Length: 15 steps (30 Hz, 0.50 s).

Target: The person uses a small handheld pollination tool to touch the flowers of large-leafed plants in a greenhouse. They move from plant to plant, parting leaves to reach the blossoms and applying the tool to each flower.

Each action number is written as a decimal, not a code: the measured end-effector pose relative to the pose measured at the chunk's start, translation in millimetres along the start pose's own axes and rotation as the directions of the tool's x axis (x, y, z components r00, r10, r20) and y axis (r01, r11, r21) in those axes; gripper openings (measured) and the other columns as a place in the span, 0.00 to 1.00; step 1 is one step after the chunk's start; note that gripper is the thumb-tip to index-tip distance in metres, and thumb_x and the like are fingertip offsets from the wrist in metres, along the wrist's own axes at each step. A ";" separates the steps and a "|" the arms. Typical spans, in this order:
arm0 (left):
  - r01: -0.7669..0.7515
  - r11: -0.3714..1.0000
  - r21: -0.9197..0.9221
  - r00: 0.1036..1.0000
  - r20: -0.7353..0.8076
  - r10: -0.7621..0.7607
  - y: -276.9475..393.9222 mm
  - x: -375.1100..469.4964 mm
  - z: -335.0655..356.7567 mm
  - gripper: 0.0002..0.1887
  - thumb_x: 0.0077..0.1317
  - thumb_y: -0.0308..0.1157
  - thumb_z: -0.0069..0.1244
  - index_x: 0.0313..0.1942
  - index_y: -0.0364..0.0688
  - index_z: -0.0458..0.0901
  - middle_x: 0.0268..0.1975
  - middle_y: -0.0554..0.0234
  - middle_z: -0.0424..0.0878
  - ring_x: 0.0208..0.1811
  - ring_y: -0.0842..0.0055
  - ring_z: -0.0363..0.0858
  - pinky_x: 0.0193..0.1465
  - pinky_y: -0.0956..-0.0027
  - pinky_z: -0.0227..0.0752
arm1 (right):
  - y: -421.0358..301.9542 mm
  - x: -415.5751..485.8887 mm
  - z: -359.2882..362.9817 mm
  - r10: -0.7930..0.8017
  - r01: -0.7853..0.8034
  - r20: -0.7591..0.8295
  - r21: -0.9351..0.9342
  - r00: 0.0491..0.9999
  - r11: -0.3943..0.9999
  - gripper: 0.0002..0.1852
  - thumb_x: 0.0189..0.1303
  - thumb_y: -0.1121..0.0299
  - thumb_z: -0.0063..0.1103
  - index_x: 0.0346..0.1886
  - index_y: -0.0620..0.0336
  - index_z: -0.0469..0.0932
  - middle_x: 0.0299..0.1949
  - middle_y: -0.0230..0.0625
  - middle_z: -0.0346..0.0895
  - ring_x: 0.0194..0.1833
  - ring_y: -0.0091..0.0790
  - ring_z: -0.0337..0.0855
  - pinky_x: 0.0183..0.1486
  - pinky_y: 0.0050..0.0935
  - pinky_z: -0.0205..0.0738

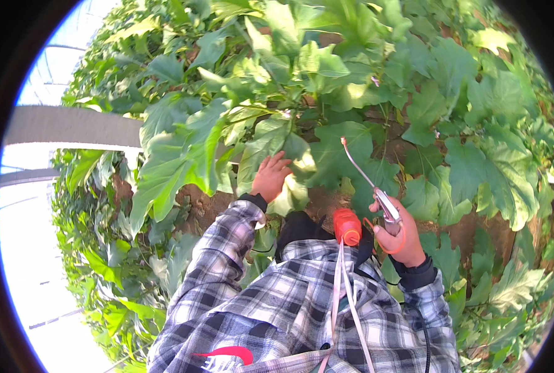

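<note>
My left hand point(271, 177) rests against a large lobed leaf of an eggplant plant point(265, 142), fingers slightly apart and back of the hand toward me. In my right hand point(405, 238) is the grip of a small hand sprayer point(387, 205). Its thin bent metal wand point(358, 168) points up and left, and the reddish tip lies in front of broad leaves. An orange tube point(404, 242) loops around the grip. At my chest a red plastic bottle point(347, 226) hangs from pale straps point(340, 279).
Dense eggplant foliage point(459, 74) spreads ahead and to both sides, with small pale purple flowers point(375, 81) among it. Brown soil point(207, 205) shows between stems. A grey horizontal beam point(72, 128) juts in from the left, near the bright greenhouse covering point(48, 70).
</note>
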<state>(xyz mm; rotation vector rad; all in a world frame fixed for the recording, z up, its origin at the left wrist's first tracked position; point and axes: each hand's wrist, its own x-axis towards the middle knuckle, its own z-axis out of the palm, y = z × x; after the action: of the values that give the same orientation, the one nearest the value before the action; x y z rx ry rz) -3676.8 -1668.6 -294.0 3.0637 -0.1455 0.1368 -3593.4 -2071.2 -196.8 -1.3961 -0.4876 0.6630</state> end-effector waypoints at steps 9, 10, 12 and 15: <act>0.335 0.749 -0.572 0.878 -0.099 -0.469 -10.1 -24.8 29.8 0.13 0.68 0.26 0.56 0.52 0.44 0.87 0.61 0.55 0.84 0.59 0.53 0.83 0.61 0.53 0.78 | -20.4 35.3 9.0 0.008 0.027 0.123 -0.282 0.992 0.959 0.33 0.58 0.79 0.63 0.70 0.68 0.72 0.52 0.38 0.77 0.53 0.32 0.81 0.62 0.31 0.74; 0.359 0.700 -0.617 0.839 -0.117 -0.532 -17.1 -25.0 29.9 0.13 0.70 0.27 0.56 0.54 0.42 0.86 0.60 0.57 0.86 0.58 0.59 0.84 0.61 0.57 0.78 | -18.6 38.8 9.1 0.026 0.008 0.115 -0.287 0.993 0.958 0.33 0.57 0.78 0.63 0.70 0.68 0.73 0.52 0.38 0.77 0.53 0.32 0.81 0.62 0.31 0.74; 0.427 0.513 -0.745 0.729 -0.051 -0.682 -34.8 -23.0 20.9 0.16 0.73 0.26 0.56 0.59 0.38 0.84 0.58 0.56 0.87 0.58 0.67 0.85 0.63 0.63 0.78 | -13.2 44.5 9.9 -0.017 0.055 0.123 -0.314 0.992 0.948 0.31 0.57 0.76 0.64 0.68 0.67 0.75 0.51 0.37 0.77 0.53 0.31 0.80 0.60 0.31 0.73; 0.088 0.239 -0.967 0.619 -0.135 -0.774 -54.7 -11.9 -15.7 0.21 0.72 0.24 0.56 0.64 0.32 0.80 0.59 0.53 0.86 0.60 0.70 0.84 0.66 0.65 0.76 | -3.5 49.6 10.4 0.103 -0.067 0.084 -0.352 0.991 0.934 0.29 0.57 0.76 0.63 0.66 0.67 0.76 0.50 0.36 0.78 0.51 0.31 0.79 0.59 0.30 0.73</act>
<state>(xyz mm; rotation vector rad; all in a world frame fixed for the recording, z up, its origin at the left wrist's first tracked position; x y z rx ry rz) -3684.5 -1612.0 -283.1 1.6258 0.5853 0.7274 -3563.7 -2030.0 -195.4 -1.7320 -0.6514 0.7448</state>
